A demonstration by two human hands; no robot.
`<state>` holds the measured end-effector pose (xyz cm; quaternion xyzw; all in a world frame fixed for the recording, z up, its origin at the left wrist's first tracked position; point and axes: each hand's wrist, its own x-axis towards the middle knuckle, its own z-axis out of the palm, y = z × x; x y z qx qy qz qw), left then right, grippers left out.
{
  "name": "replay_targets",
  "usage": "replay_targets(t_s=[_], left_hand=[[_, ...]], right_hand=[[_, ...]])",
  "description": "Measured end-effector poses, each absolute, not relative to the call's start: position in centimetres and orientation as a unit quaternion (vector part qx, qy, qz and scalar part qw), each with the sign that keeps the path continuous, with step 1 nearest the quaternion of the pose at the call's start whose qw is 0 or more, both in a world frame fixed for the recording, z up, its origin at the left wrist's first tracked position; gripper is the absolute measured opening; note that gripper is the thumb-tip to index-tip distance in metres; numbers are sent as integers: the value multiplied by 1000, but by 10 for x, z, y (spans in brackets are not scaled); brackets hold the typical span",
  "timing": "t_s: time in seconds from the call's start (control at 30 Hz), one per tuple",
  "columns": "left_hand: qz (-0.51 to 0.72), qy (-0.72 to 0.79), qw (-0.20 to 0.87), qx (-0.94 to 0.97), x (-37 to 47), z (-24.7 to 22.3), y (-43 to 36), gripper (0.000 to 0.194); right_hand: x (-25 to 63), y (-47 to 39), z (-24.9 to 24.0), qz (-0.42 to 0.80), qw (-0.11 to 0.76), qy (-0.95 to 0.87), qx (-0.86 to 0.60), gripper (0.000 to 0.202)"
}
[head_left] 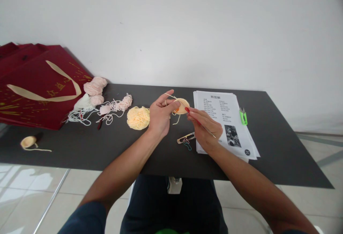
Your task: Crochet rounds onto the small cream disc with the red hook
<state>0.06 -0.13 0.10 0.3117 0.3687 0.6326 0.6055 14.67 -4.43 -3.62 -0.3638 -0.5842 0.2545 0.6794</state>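
Pinched in my left hand (pixel 160 115) is a small round crochet piece (pixel 182 106) in pale yellow yarn, with a spot of orange at its edge. A strand of yarn runs over my raised left index finger, and a loose tail hangs below the piece. My right hand (pixel 205 126) grips a red-handled crochet hook (pixel 197 120), whose front end meets the piece; its metal rear end sticks out past my fingers. A yellow ball of yarn (pixel 138 118) lies just left of my left hand.
Printed sheets (pixel 218 101) lie under and beyond my right hand, with green thread snips (pixel 243 116) on their right edge. Gold-coloured snips (pixel 184 138) with stitch markers rest nearer me. Leftward are pink yarn (pixel 95 86), a dark red bag (pixel 40 83) and a small yellow crochet cup (pixel 28 141).
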Motion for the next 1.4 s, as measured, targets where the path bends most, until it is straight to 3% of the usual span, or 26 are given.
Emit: replay_targets(t_s=[0.13, 0.43, 0.7, 0.93, 1.23, 1.4], left_hand=[[615, 362, 632, 304, -2, 5, -1, 58], [613, 354, 628, 324, -5, 4, 1, 66], [581, 371, 626, 364, -7, 6, 0, 65], [561, 421, 567, 431, -5, 3, -1, 72], [596, 460, 448, 482, -2, -4, -5, 52], [612, 447, 411, 506, 1, -2, -9, 47]], right_hand=[[148, -43, -33, 256, 678, -591, -355, 33], [150, -28, -32, 398, 709, -463, -353, 18], [162, -15, -20, 480, 686, -454, -304, 12], [171, -15, -18, 391, 695, -535, -278, 9], [168, -26, -11, 291, 692, -573, -330, 6], [166, -28, -12, 335, 697, -530, -349, 10]])
